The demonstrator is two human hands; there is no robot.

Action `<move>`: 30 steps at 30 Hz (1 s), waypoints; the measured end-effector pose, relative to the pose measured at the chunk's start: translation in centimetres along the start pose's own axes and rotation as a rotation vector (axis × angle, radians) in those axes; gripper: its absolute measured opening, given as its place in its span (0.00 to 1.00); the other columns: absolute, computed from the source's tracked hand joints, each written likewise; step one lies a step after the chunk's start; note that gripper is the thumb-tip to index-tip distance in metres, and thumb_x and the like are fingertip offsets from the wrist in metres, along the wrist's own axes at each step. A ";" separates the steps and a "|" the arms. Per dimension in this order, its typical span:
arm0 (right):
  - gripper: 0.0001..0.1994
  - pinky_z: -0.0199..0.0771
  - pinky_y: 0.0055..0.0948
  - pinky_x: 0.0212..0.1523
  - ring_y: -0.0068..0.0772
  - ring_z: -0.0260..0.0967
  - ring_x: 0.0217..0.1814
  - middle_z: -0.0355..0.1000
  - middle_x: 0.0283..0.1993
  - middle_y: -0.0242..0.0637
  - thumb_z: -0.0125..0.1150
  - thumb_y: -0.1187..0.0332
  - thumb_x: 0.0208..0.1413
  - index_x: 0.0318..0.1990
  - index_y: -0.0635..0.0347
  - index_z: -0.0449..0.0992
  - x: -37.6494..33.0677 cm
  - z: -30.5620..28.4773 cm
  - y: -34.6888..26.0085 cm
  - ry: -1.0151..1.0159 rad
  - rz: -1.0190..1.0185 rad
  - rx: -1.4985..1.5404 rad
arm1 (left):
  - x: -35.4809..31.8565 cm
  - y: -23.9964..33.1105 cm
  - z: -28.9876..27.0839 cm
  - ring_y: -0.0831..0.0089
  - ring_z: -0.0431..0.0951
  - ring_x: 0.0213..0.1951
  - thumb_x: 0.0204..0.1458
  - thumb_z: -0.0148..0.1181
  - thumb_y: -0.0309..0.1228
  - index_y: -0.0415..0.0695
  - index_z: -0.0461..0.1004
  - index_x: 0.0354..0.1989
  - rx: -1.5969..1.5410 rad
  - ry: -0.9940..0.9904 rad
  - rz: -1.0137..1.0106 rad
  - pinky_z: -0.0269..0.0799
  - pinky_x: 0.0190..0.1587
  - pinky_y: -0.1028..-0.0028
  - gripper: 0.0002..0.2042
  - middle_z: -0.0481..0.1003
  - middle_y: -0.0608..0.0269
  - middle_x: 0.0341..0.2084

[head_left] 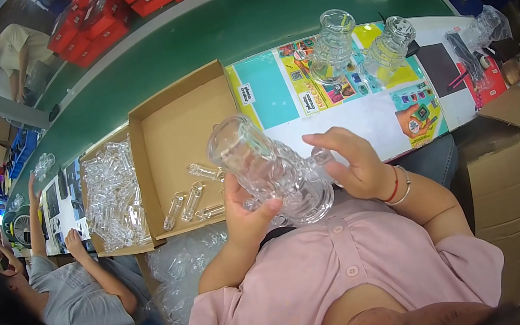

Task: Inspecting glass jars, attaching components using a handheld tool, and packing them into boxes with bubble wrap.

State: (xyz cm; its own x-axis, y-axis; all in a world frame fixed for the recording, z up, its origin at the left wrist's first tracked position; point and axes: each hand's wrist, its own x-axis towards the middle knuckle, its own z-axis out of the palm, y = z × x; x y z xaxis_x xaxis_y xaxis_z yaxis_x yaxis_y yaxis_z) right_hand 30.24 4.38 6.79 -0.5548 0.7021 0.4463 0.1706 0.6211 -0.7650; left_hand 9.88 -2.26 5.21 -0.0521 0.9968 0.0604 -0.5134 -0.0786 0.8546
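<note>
Two hands (249, 216) (357, 162), one glass vessel (272, 171); two more glass vessels (331, 45) (389, 49) beyond.

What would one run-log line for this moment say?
left hand: grips glass piece | right hand: on its side stem | near: cardboard tray of small glass tubes

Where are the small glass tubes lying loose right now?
In the head view, the small glass tubes lie in the open cardboard box, just left of the left hand.

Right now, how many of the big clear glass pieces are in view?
3. One big glass piece is held by the left hand and right hand; two stand on the colourful sheet, at and.
</note>
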 end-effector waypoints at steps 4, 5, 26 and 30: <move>0.27 0.56 0.35 0.54 0.42 0.59 0.53 0.63 0.51 0.48 0.34 0.51 0.59 0.56 0.63 0.60 1.2 -1.6 -0.9 -0.041 -0.103 0.332 | -1.8 -0.7 -1.9 0.60 0.60 0.57 0.37 0.69 0.30 0.38 0.49 0.60 0.207 -0.262 -0.038 0.58 0.57 0.63 0.41 0.59 0.51 0.55; 0.29 0.51 0.38 0.59 0.46 0.55 0.60 0.59 0.56 0.51 0.32 0.46 0.58 0.57 0.61 0.60 1.6 -1.6 -1.1 -0.117 -0.080 0.417 | -1.2 0.1 -1.4 0.60 0.61 0.56 0.37 0.69 0.30 0.38 0.51 0.59 0.462 -0.428 0.041 0.59 0.56 0.64 0.40 0.59 0.50 0.55; 0.27 0.59 0.43 0.56 0.53 0.60 0.57 0.60 0.53 0.63 0.40 0.53 0.56 0.51 0.72 0.63 4.5 -1.5 -3.5 -1.209 -1.003 -0.142 | -2.8 -1.0 0.7 0.48 0.61 0.55 0.37 0.64 0.50 0.41 0.64 0.51 0.482 -0.800 0.462 0.57 0.55 0.56 0.35 0.61 0.45 0.53; 0.29 0.57 0.44 0.57 0.52 0.60 0.57 0.60 0.54 0.59 0.44 0.49 0.54 0.52 0.68 0.63 2.4 -1.4 -3.5 -1.178 -0.783 -0.208 | -2.8 -0.1 0.7 0.51 0.62 0.55 0.39 0.63 0.52 0.41 0.64 0.50 0.477 -0.759 0.398 0.57 0.55 0.59 0.34 0.63 0.49 0.51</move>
State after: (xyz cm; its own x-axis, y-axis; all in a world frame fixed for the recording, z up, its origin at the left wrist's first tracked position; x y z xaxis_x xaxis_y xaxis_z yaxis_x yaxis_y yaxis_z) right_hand 29.46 4.33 11.18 -0.8830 -0.4694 -0.0035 -0.4331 0.8176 -0.3793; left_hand 10.70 -5.01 5.38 0.5038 0.6559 0.5621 -0.1692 -0.5632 0.8088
